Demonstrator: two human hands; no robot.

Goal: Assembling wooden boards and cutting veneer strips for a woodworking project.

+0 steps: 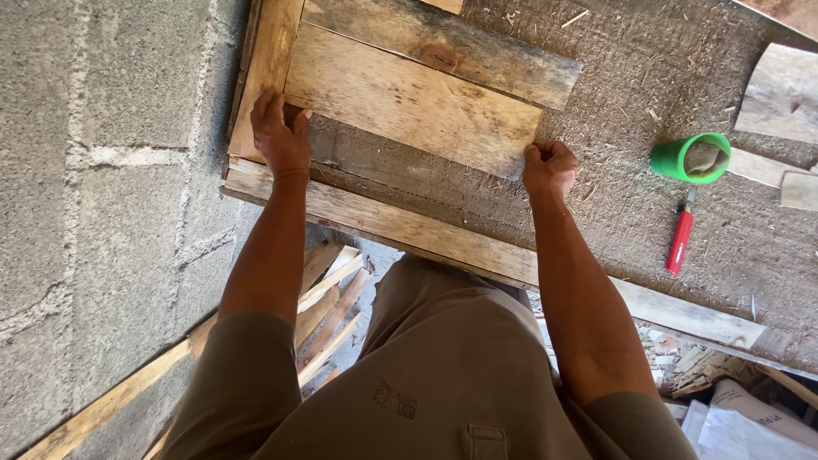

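A pale wooden plank (409, 102) lies flat on a dusty workbench (613, 196), next to a darker plank (452, 47) beyond it. My left hand (279, 136) rests on the plank's near left corner, fingers spread over a side board (266, 60). My right hand (550, 166) is curled at the plank's near right corner, gripping its edge. Both arms reach forward from my olive shirt.
A green cup (692, 158) stands on the bench at right, with a red-handled tool (680, 241) lying just below it. Wood offcuts (780, 94) lie at far right. A concrete block wall (102, 196) fills the left. Scrap slats (328, 311) lie under the bench.
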